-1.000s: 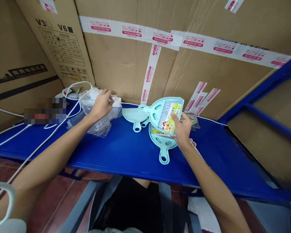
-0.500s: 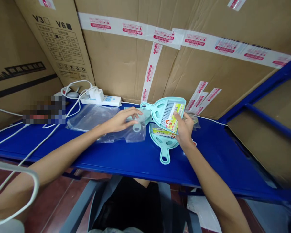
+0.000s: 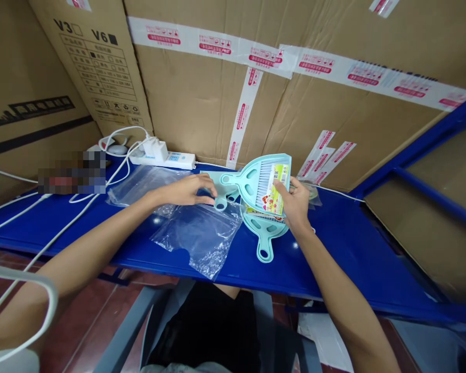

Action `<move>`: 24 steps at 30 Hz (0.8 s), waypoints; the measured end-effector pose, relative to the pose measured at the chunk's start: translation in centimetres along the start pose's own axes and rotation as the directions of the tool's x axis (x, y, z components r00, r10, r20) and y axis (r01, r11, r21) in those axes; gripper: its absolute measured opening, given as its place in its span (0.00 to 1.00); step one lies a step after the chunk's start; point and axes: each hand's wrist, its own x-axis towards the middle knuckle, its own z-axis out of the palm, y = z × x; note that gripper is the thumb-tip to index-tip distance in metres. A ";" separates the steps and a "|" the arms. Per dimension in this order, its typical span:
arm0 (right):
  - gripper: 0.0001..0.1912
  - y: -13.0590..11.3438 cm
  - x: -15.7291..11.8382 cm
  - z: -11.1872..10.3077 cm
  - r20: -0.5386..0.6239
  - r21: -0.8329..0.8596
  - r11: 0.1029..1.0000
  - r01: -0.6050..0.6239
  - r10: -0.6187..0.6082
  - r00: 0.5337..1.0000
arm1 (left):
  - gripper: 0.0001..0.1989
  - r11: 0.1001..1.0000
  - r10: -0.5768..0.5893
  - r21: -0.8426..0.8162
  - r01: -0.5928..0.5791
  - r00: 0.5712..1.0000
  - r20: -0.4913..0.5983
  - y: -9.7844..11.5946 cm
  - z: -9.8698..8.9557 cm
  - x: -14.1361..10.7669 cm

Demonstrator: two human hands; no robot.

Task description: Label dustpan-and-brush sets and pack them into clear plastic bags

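Note:
My right hand (image 3: pixel 298 204) grips a light-blue dustpan (image 3: pixel 247 180) by its right side, thumb on the printed label (image 3: pixel 276 197). A small brush (image 3: pixel 264 178) is nested in that dustpan, whose handle points left. Below it, another light-blue dustpan (image 3: pixel 264 241) lies on the blue table with its handle toward me, partly covered. Beside the held handle, my left hand (image 3: pixel 192 190) hovers with thumb and fingers apart, nothing seen between them. Close to its fingertips is a further light-blue handle (image 3: pixel 220 203). A clear plastic bag (image 3: pixel 202 235) lies spread in front of my left hand.
More clear bags (image 3: pixel 140 184) lie flat on the left of the table (image 3: pixel 357 248). Behind them are a white power strip (image 3: pixel 180 160) and looping white cables (image 3: pixel 118 173). Cardboard (image 3: pixel 194 88) walls the back. A blue metal frame (image 3: pixel 415 137) rises at right.
The clear bag has moved toward me and now lies spread near the table's front edge. My left hand has shifted slightly left. The held dustpan has moved slightly left and turned more upright.

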 end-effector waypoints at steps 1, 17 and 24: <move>0.28 -0.1 0.0 0.0 0.000 0.004 1.000 0.000 0.000 1.000 | 0.10 1.000 0.006 -0.025 -0.005 0.999 0.041 0.2 -0.2 0.0; 0.28 -1.7 -1.5 0.8 0.371 -0.100 0.938 -0.332 0.345 0.862 | 0.09 0.994 0.108 0.031 -0.104 0.971 -0.214 2.1 0.2 0.4; 0.25 -1.6 -1.8 1.0 0.349 -0.065 0.929 -0.364 0.363 0.864 | 0.08 0.996 0.091 0.039 -0.084 0.955 -0.284 2.2 0.6 0.3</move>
